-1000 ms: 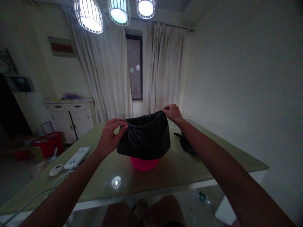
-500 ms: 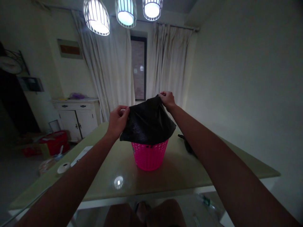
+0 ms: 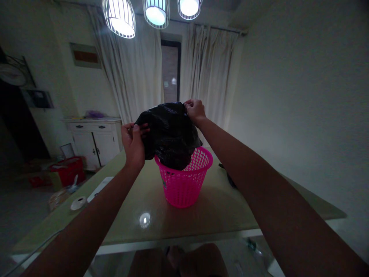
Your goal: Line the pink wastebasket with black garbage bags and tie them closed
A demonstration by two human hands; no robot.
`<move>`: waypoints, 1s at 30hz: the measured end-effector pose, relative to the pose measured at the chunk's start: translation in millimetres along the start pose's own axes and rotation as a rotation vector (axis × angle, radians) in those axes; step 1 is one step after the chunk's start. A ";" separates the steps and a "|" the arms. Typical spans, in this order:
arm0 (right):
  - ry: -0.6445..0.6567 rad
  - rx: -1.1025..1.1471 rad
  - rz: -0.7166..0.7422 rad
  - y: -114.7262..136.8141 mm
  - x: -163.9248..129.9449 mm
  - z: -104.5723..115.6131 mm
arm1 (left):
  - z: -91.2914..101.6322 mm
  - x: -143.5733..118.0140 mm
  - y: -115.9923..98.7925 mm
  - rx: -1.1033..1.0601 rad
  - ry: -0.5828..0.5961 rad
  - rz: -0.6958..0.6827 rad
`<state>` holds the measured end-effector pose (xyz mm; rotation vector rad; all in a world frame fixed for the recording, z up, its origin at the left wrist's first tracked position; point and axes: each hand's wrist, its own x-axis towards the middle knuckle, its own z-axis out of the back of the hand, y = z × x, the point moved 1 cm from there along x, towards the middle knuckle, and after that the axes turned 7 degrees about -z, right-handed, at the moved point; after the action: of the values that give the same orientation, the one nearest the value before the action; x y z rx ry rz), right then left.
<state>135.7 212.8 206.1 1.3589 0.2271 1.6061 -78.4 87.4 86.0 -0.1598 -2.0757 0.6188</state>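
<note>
A black plastic bag (image 3: 170, 130) is stretched between my two hands, partly opened out. My left hand (image 3: 133, 144) grips its left edge, with some fingers showing through or inside the bag's mouth. My right hand (image 3: 195, 110) pinches the upper right edge. Beneath the bag, a pink perforated plastic basket (image 3: 184, 188) stands upright on the table. The bag's lower part hangs over the basket's left and back rim and dips toward its opening. The right side of the basket's inside shows.
The basket stands on a greenish table (image 3: 138, 207). At left lie a white roll (image 3: 78, 203) and a flat white item (image 3: 99, 187). A dark object (image 3: 230, 180) lies partly behind my right forearm. Lamps (image 3: 157, 13) hang overhead; a white cabinet (image 3: 93, 140) stands behind.
The bag has moved up and left, puffing out and uncovering the basket's right rim. Both hands have shifted left, the right one also upward.
</note>
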 end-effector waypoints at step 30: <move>0.293 -0.382 0.607 61.8 -24.5 -45.3 | 65.7 -4.3 62.8 0.556 -0.022 -0.350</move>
<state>61.7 182.6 215.7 0.9324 -0.3417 2.2153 -137.9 116.2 23.4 0.5180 -1.8134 0.9461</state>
